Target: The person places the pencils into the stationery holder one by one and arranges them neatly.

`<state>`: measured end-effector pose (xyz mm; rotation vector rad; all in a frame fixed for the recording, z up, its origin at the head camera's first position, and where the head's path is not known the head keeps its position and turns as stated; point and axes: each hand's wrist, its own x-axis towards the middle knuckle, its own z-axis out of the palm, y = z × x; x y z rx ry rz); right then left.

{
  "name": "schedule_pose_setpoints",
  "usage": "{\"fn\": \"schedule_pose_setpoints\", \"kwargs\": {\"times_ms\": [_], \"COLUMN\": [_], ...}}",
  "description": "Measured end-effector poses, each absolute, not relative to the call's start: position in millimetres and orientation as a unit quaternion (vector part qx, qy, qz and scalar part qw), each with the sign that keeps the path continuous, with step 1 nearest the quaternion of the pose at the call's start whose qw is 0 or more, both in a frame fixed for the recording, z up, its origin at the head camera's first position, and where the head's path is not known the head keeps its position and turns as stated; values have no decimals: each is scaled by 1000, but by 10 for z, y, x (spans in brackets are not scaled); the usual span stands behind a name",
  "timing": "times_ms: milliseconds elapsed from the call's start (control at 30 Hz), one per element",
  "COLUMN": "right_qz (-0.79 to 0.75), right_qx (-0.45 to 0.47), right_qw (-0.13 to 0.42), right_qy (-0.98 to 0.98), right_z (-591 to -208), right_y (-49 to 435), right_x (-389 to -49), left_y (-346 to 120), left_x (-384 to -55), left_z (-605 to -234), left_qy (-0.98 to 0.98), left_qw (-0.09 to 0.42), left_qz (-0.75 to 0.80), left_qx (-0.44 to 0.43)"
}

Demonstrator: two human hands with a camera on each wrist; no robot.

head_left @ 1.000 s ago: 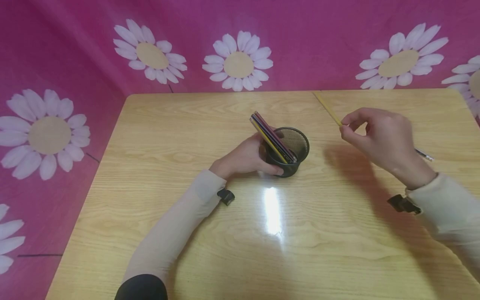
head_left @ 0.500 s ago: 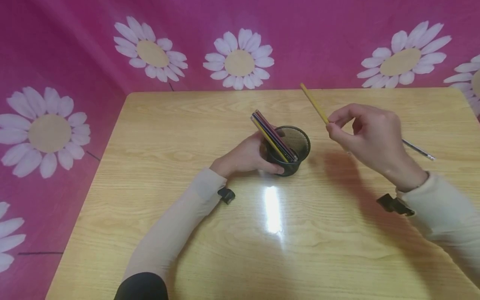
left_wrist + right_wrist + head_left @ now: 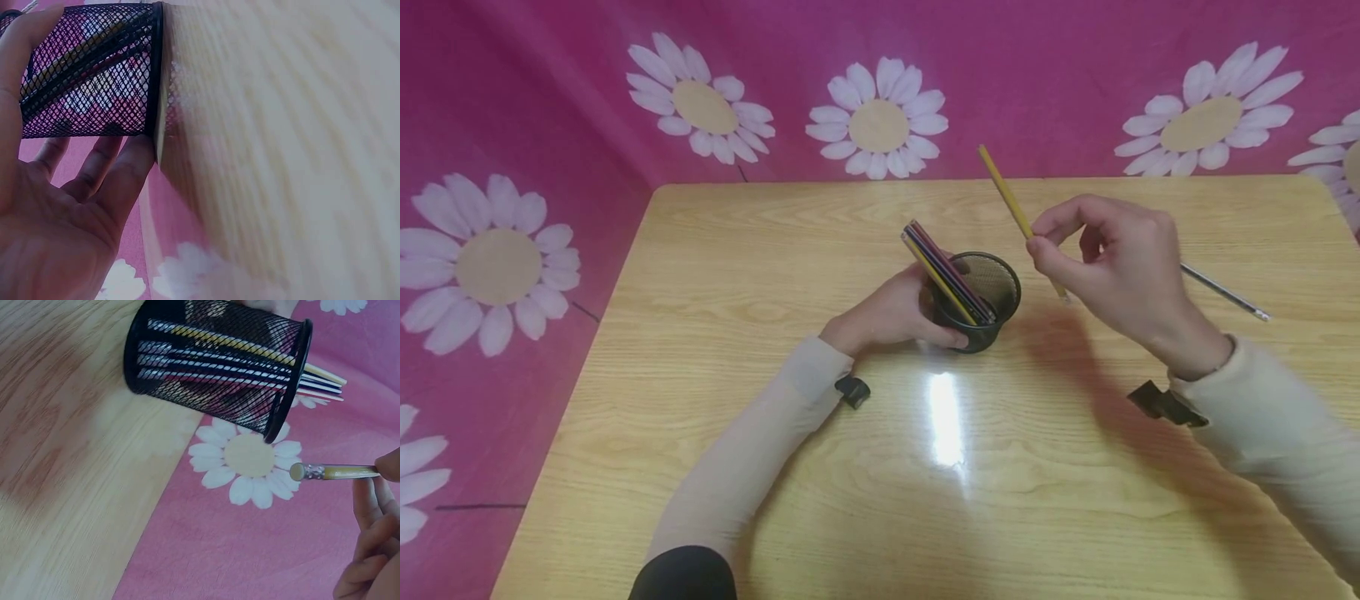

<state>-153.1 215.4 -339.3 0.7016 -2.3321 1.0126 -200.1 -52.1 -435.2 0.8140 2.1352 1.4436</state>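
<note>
A black mesh pencil cup (image 3: 992,287) stands on the table, with several pencils (image 3: 936,271) leaning to its left side. My left hand (image 3: 898,312) grips the cup from the left; the left wrist view shows thumb and fingers on either side of the mesh (image 3: 94,69). Between thumb and index finger, my right hand (image 3: 1120,267) pinches a yellow pencil (image 3: 1003,192) in the air right of the cup. That pencil tilts up and to the left, its eraser end (image 3: 300,472) pointing down towards the table.
Another pencil (image 3: 1228,293), dark with a silvery end, lies on the wooden table (image 3: 850,517) behind the right hand, partly hidden by it. A pink cloth with white daisies (image 3: 877,125) hangs along the table's back and left edges.
My right hand has moved left towards the cup with the yellow pencil, which has tipped more upright. The left hand and the cup have stayed in place.
</note>
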Motion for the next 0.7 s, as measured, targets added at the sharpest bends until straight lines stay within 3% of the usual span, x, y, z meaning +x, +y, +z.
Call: {"fn": "schedule_pose_setpoints", "kwargs": {"times_ms": [700], "right_qz": [450], "right_qx": [253], "right_qw": [247], "right_qy": [-820], "right_z": [-3336], "right_y": [1833], "right_x": [-1545], "left_y": [-523], "left_x": [-1988], "left_z": [-4337], "left_qy": [768], "left_qw": [216], "left_qz": [527], "left_qx": [294]}}
